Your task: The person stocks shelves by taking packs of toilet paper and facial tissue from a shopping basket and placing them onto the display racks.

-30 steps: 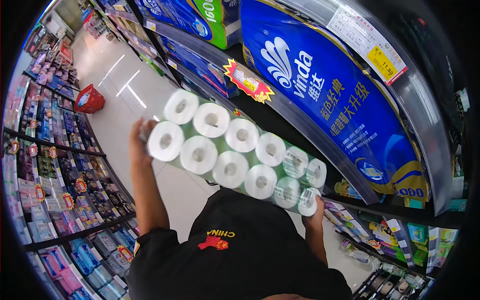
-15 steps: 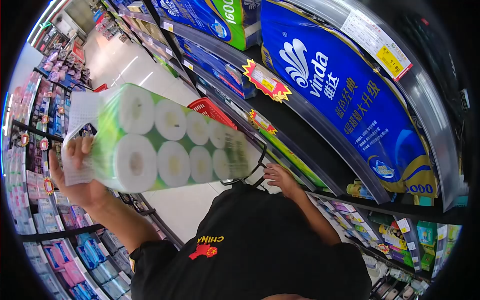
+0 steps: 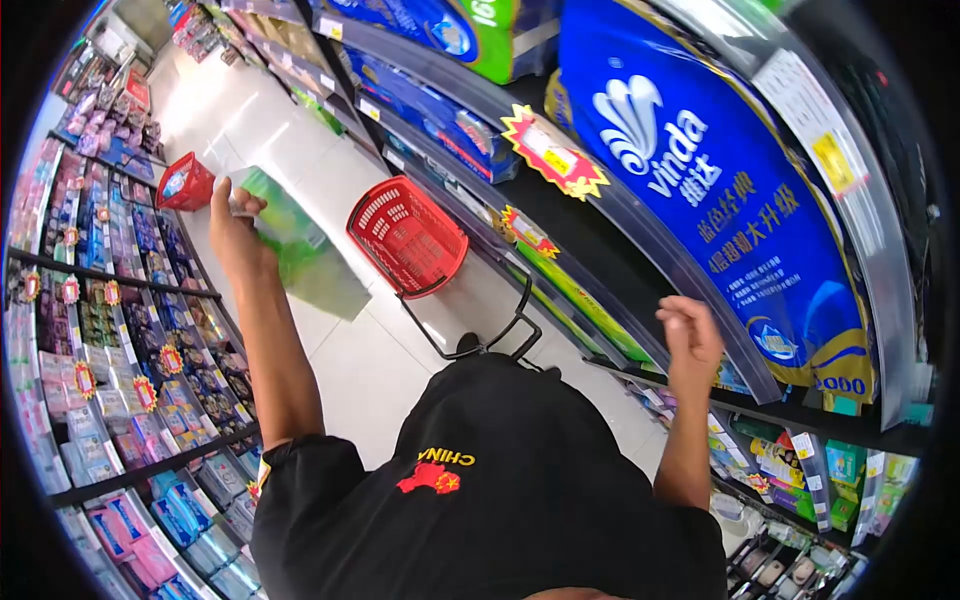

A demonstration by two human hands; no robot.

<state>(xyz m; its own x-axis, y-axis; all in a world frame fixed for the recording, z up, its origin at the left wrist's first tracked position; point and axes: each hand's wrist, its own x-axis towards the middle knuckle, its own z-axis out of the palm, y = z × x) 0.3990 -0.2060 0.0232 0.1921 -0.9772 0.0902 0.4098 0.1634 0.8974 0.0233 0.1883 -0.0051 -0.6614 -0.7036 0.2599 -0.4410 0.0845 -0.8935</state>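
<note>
My left hand [image 3: 237, 205] is closed on one end of a green-and-clear plastic pack of toilet rolls [image 3: 300, 245]. The pack hangs below the hand over the aisle floor, smeared by motion, and its rolls are hard to make out. Just right of it a red shopping basket [image 3: 408, 238] stands on the tiles, its black handle leaning toward me. My right hand [image 3: 690, 335] is raised beside the right-hand shelf, fingers loosely bent, holding nothing. Near it on the shelf is a large blue Vinda tissue pack [image 3: 720, 200].
Shelves with packaged goods [image 3: 130, 350] line the left side. A second red basket [image 3: 185, 183] is farther along the aisle. Red-and-yellow price tags [image 3: 553, 153] jut from the right shelf edge. The tiled floor [image 3: 365, 350] runs between the shelves.
My left hand has swung the toilet roll pack away from me and lower, uncovering the red basket. My right hand has risen from near the basket handle toward the shelf.
</note>
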